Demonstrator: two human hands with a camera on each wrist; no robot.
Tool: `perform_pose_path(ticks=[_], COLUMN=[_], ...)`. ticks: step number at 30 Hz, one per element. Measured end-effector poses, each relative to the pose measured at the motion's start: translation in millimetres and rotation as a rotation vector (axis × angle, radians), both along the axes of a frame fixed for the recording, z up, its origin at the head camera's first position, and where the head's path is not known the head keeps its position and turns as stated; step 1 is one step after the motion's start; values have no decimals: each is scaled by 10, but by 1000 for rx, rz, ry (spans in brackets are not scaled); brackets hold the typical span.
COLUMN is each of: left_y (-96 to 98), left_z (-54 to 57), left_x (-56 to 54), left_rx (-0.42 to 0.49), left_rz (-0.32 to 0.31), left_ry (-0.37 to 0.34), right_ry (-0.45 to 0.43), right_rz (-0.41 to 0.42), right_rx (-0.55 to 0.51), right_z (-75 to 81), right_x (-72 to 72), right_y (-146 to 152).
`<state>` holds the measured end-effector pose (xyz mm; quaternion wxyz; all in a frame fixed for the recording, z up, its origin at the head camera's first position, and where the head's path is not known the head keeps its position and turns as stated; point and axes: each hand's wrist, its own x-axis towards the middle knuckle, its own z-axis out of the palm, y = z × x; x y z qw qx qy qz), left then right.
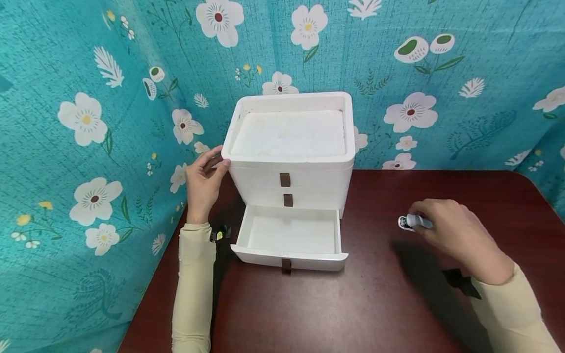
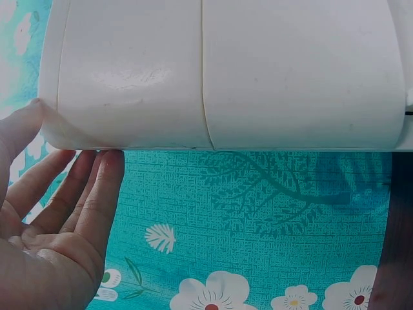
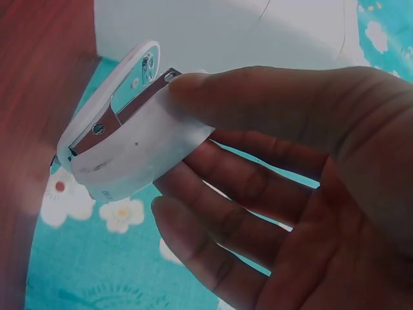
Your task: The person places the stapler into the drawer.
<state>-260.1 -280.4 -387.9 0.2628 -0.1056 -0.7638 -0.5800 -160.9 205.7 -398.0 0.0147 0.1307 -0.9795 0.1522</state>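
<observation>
My left hand (image 1: 204,184) touches the upper left corner of a white drawer unit (image 1: 256,182), thumb at the corner and fingertips against it. In the left wrist view the fingers (image 2: 98,200) are nearly straight, their tips at the unit's edge. The bottom drawer (image 1: 289,230) is pulled out, with nothing inside; the drawers above are closed. To the right, my right hand (image 1: 450,230) holds a small white stapler (image 3: 132,152) above the table. Its thumb presses the stapler's side, fingers beneath it, and its metal strip shows between the two spread arms.
The unit stands on a dark red-brown table (image 1: 375,294), with a shallow rimmed tray top (image 1: 289,132). Brown pull tabs (image 1: 285,180) mark the drawer fronts. A teal flowered cloth (image 1: 353,63) hangs close behind and along the left.
</observation>
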Motion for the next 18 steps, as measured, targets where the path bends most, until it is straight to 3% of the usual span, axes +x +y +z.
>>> perform_pose_path(ticks=[18], left_y=[-1], left_z=[12], left_x=[-5], left_rx=[-4], left_rz=[-2], left_ry=[2], right_ry=[124], right_rz=[115], right_rx=[32], right_z=[254], right_x=[-64], right_y=[-440])
